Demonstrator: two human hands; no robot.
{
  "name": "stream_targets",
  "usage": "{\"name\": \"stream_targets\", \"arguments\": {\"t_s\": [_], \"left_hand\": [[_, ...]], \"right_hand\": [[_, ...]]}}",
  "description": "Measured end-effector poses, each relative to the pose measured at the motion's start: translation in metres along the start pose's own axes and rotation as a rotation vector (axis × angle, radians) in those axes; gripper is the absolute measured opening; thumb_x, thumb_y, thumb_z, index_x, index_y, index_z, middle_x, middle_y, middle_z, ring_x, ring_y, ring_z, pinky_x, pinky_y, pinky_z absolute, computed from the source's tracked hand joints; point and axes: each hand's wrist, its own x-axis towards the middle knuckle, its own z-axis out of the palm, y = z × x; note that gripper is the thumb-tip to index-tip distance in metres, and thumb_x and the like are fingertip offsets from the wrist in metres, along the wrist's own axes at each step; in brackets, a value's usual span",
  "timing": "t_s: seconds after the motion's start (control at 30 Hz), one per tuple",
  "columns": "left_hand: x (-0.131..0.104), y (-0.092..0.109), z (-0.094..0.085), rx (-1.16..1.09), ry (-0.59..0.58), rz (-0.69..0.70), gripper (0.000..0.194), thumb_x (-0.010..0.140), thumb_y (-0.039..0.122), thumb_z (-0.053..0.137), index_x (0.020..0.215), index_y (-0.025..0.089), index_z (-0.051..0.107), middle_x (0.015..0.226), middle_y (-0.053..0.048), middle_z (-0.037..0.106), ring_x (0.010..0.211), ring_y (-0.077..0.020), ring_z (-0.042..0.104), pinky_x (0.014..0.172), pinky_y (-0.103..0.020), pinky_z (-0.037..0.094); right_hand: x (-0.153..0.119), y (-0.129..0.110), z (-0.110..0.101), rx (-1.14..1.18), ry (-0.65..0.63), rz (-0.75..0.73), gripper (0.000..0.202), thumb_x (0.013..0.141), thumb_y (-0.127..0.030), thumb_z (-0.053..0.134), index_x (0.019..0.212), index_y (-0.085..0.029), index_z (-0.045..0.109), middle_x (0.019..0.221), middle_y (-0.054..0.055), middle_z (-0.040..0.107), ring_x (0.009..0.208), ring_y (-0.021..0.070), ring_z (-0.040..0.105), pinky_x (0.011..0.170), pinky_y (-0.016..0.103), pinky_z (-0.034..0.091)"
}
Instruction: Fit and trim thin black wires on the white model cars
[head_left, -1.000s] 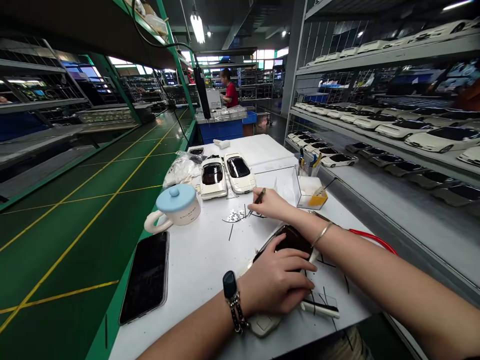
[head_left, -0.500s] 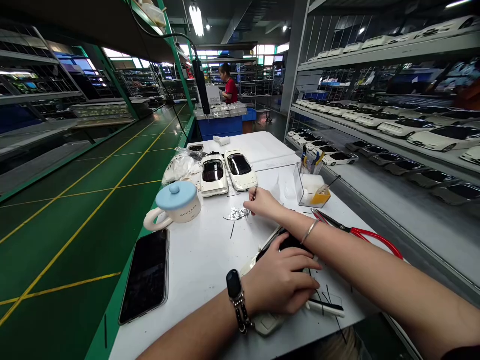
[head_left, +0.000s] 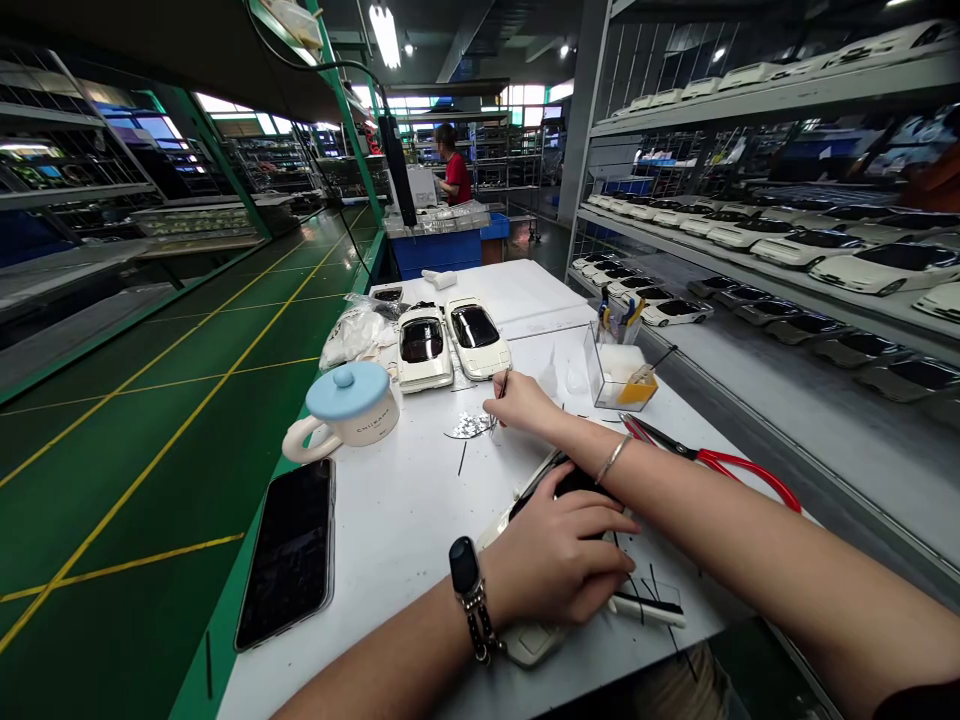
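My left hand [head_left: 562, 548], with a watch and beads at its wrist, lies over a white model car [head_left: 534, 645] near the front edge, its fingers curled around the body. Much of that car is hidden beneath the hand. Farther forward, my right hand [head_left: 521, 402] pinches dark tweezers [head_left: 503, 384], tips down beside a small pile of silvery pieces [head_left: 471, 426]. Two white model cars [head_left: 424, 348] with dark windows stand behind the pile. Thin black strips lie by a white part [head_left: 649, 608] right of my left hand.
On the left are a lidded mug [head_left: 352, 403] and a phone [head_left: 289, 550]. Red-handled scissors [head_left: 712, 458] and a clear box [head_left: 621, 378] stand right of my right hand. Shelves [head_left: 697, 232] hold several model cars. A person in red [head_left: 457, 178] is farther back.
The whole view has shifted slightly. Both hands keep nearly the same pose, with the tweezers still at the silvery pile.
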Motion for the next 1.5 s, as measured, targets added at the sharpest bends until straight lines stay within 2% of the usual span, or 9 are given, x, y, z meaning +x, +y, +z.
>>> {"name": "stream_targets", "arguments": {"t_s": [0.17, 0.37, 0.57, 0.87, 1.27, 1.5], "left_hand": [[0.000, 0.000, 0.000, -0.008, 0.048, 0.014, 0.015, 0.083, 0.019, 0.051, 0.084, 0.023, 0.066, 0.108, 0.000, 0.070, 0.109, -0.0161, 0.059, 0.113, -0.045, 0.020], [0.001, 0.000, -0.001, -0.001, 0.008, 0.008, 0.015, 0.083, 0.020, 0.052, 0.086, 0.023, 0.067, 0.110, -0.001, 0.070, 0.110, -0.0166, 0.058, 0.113, -0.046, 0.020], [0.001, 0.000, 0.000, -0.011, 0.038, 0.015, 0.017, 0.085, 0.020, 0.050, 0.084, 0.022, 0.067, 0.109, -0.002, 0.070, 0.109, -0.0178, 0.059, 0.112, -0.046, 0.021], [0.002, 0.001, -0.002, 0.002, 0.064, 0.023, 0.019, 0.086, 0.022, 0.049, 0.083, 0.021, 0.067, 0.104, -0.001, 0.071, 0.103, -0.0168, 0.060, 0.107, -0.044, 0.029], [0.000, 0.000, 0.001, -0.011, 0.081, 0.023, 0.013, 0.085, 0.020, 0.053, 0.084, 0.021, 0.066, 0.108, 0.000, 0.070, 0.110, -0.0145, 0.059, 0.115, -0.043, 0.014], [-0.001, 0.001, 0.001, -0.016, 0.072, 0.013, 0.014, 0.086, 0.020, 0.051, 0.085, 0.021, 0.065, 0.109, 0.000, 0.069, 0.111, -0.0151, 0.058, 0.115, -0.044, 0.013]], "right_hand": [[0.001, 0.000, 0.000, 0.001, 0.010, -0.017, 0.015, 0.062, -0.016, 0.054, 0.065, -0.021, 0.041, 0.055, -0.002, 0.052, 0.057, 0.0137, 0.049, 0.053, 0.024, 0.033], [0.001, 0.001, 0.001, -0.006, 0.000, -0.034, 0.015, 0.062, -0.017, 0.054, 0.066, -0.021, 0.041, 0.057, -0.002, 0.052, 0.055, 0.0132, 0.048, 0.051, 0.024, 0.033], [0.000, -0.003, 0.002, -0.059, -0.006, -0.083, 0.017, 0.061, -0.015, 0.055, 0.067, -0.021, 0.040, 0.060, -0.002, 0.049, 0.056, 0.0122, 0.044, 0.051, 0.024, 0.029], [0.004, -0.011, 0.008, -0.138, -0.091, -0.187, 0.020, 0.060, -0.009, 0.056, 0.064, -0.020, 0.040, 0.058, -0.004, 0.045, 0.054, 0.0104, 0.037, 0.051, 0.023, 0.025], [-0.006, 0.006, -0.018, -0.094, -0.026, -0.152, 0.013, 0.065, -0.016, 0.050, 0.067, -0.021, 0.038, 0.059, -0.005, 0.043, 0.056, 0.0107, 0.040, 0.052, 0.023, 0.028], [-0.010, 0.002, -0.026, -0.157, -0.179, -0.242, 0.018, 0.061, -0.012, 0.057, 0.065, -0.020, 0.041, 0.059, -0.005, 0.047, 0.056, 0.0108, 0.042, 0.052, 0.022, 0.029]]}}
